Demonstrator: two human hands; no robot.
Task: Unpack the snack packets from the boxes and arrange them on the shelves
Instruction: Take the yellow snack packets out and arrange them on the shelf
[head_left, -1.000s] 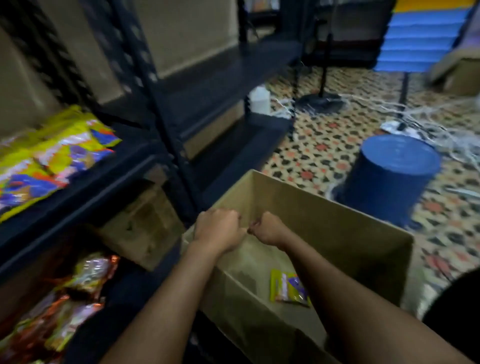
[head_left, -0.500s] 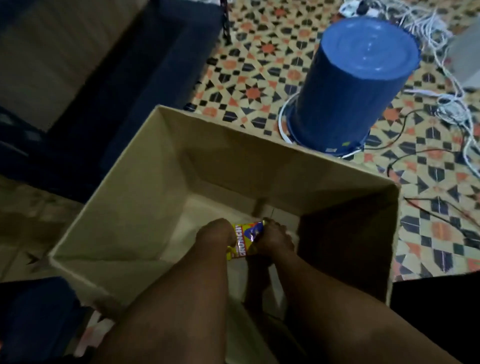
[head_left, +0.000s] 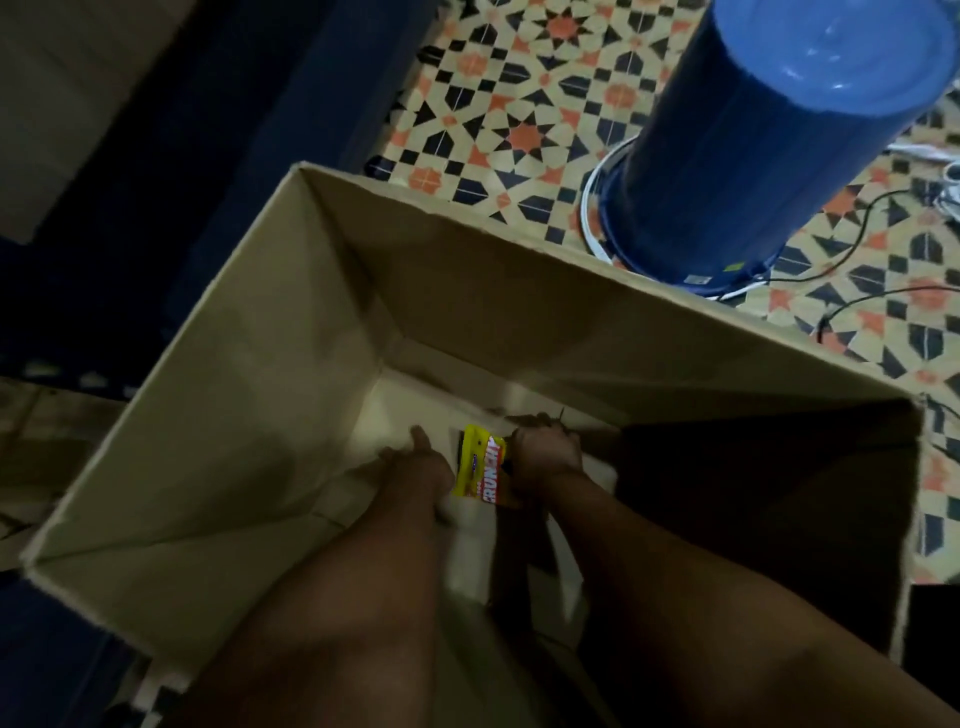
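Yellow snack packet (head_left: 480, 465) — red-white lettering — between hands, in box (head_left: 218, 415).

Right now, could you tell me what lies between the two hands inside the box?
In the head view, a yellow snack packet lies between the left hand and the right hand, low inside the box.

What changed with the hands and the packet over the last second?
Both hands went from the box rim down to its bottom. The left hand and right hand now flank the yellow packet, apparently gripping it. The packet remains inside the box; the blue bucket stayed put.
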